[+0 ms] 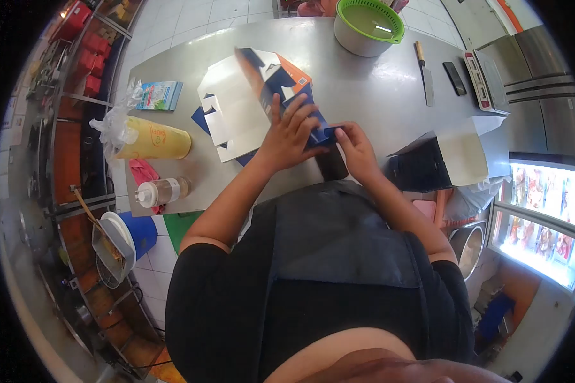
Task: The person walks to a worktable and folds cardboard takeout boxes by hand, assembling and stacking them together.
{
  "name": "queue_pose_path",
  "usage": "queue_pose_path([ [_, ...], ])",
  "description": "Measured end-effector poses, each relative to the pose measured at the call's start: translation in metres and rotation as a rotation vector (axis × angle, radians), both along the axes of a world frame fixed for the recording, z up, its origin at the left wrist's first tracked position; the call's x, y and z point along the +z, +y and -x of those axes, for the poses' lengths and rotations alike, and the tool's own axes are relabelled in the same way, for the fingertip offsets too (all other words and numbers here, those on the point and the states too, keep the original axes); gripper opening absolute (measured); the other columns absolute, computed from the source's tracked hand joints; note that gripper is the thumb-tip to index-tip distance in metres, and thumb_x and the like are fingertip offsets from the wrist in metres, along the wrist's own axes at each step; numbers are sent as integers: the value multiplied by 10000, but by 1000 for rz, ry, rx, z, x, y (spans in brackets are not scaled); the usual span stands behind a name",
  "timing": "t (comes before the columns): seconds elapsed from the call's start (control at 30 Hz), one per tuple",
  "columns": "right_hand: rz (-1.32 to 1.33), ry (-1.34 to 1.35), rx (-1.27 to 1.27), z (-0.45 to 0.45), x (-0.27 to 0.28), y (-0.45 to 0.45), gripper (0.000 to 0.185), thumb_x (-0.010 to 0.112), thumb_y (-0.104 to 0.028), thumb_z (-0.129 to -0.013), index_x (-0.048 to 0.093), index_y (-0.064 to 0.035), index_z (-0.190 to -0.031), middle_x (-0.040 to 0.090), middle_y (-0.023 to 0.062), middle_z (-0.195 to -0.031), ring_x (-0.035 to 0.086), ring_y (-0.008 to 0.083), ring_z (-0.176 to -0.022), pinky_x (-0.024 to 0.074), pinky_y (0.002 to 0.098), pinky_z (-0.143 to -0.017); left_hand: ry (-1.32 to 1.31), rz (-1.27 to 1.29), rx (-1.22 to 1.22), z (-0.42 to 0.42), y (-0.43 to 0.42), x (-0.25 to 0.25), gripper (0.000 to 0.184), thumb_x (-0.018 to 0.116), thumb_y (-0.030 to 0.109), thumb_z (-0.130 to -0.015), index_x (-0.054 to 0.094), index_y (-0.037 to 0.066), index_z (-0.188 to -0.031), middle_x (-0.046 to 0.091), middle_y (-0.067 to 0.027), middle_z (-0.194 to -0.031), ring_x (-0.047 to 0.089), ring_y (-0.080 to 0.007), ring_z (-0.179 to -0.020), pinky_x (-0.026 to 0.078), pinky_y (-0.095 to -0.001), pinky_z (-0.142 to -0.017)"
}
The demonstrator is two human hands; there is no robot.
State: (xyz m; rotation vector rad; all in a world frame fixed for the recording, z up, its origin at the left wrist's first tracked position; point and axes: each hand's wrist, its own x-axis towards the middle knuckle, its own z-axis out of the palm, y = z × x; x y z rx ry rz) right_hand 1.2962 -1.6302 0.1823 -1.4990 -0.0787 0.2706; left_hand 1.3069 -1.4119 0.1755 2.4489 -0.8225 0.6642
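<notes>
A flat cardboard box blank [233, 105], white inside with blue and orange printing outside, lies partly folded on the metal table. My left hand [291, 131] rests on its raised blue side panel with the fingers spread. At the panel's near corner, my right hand [356, 150] pinches a small blue flap between thumb and fingers. A dark phone-like object [331, 165] lies under the corner, close to my apron, partly covered by my hands. The far end of the raised panel is blurred.
On the metal table [204, 48] stand a green-rimmed tub [369, 29], a knife [426, 76], a phone [455, 78], a scale [485, 80], an open box [428, 163], a yellow container [156, 138], a bottle [166, 191] and a blue-green packet [160, 96].
</notes>
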Motion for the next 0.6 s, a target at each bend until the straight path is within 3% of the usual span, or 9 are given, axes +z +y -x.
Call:
queue_pose_path([
  [0.1,-147,252,19,-6,-1,6,237,601,-259,-1092,647,-32,-1138,721,37,-1004,654,84,-901,513,245,-807,-16,-9,-79,5,-9,-7,647,791,557,-818,510,140,-1226,515,-82,-1438,313,-355,-1542,0,-715,-1238],
  [0.3,-38,256,-154,-6,-6,11,255,667,-285,-1055,642,-33,-1031,727,53,-897,649,78,-782,510,239,-696,-8,-21,-14,8,-11,-9,659,791,567,-834,489,125,-1219,496,-85,-1485,321,-351,-1543,9,-701,-1246],
  [0.5,119,285,-146,-13,-42,8,281,708,-314,-1027,633,-50,-966,679,18,-825,597,74,-712,473,238,-627,248,-40,-185,-2,-4,-12,642,782,536,-863,508,109,-1256,557,-62,-1459,366,-289,-1534,34,-655,-1269],
  [0.6,-1,408,-139,-19,-51,6,280,724,-320,-1016,630,-61,-964,645,0,-800,557,75,-687,450,246,-609,142,-128,-136,0,5,-19,676,798,558,-842,510,152,-1299,450,-109,-1567,297,-363,-1558,30,-683,-1253],
])
